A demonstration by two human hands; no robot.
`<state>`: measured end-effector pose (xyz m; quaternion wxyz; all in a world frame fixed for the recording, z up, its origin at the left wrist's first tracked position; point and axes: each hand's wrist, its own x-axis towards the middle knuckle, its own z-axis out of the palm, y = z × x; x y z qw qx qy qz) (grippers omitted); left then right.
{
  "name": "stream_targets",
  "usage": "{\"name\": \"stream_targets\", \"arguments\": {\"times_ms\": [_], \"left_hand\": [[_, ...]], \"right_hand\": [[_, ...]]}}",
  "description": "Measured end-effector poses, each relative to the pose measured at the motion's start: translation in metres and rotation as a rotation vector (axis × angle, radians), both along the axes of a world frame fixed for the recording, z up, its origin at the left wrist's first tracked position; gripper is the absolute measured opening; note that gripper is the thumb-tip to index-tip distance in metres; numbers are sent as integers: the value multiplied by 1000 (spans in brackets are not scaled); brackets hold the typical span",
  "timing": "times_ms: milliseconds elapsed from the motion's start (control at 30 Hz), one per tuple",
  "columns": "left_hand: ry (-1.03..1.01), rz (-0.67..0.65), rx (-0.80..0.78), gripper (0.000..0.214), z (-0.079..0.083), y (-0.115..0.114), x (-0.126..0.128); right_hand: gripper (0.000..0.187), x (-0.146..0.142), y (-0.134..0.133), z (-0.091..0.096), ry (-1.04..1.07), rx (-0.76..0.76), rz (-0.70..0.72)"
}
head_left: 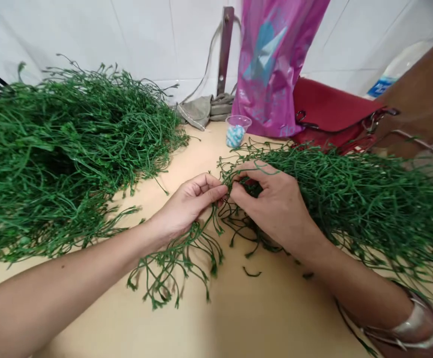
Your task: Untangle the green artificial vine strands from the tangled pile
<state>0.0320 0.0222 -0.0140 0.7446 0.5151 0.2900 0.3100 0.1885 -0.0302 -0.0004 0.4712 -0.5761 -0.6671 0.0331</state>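
Observation:
Thin green artificial stems with small forked tips lie all about my hands. My left hand [196,199] is closed, thumb against fingers, on a green stem at the middle of the table. Close to its fingertips, my right hand [270,196] pinches a green strand, and a loop of it shows above the knuckles. A branching green sprig [179,263] hangs below my left wrist onto the table. Beside my right hand spreads a large pile of green stems [366,204]. The exact point where the fingertips meet the strands is partly hidden.
Another big heap of green stems [63,144] fills the left. At the back are a clear cup [235,134] with blue-and-white contents, a purple plastic bag [272,74], a red bag [332,109] and grey cloth [201,110]. One short green scrap [252,273] lies on the beige table [254,318].

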Motion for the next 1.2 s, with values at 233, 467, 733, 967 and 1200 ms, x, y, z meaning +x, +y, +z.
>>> {"name": "stream_targets", "arguments": {"times_ms": [233, 467, 733, 967, 1200], "left_hand": [[82, -38, 39, 24, 8, 0, 1], [80, -42, 15, 27, 7, 0, 2], [18, -29, 67, 30, 4, 1, 5], [31, -62, 100, 21, 0, -1, 2], [141, -129, 353, 19, -8, -3, 1]], "right_hand": [[17, 7, 4, 1, -244, 89, -4], [12, 8, 4, 7, 25, -110, 23], [16, 13, 9, 4, -258, 81, 18], [9, 26, 8, 11, -7, -299, 149], [12, 29, 6, 8, -196, -93, 302]]}}
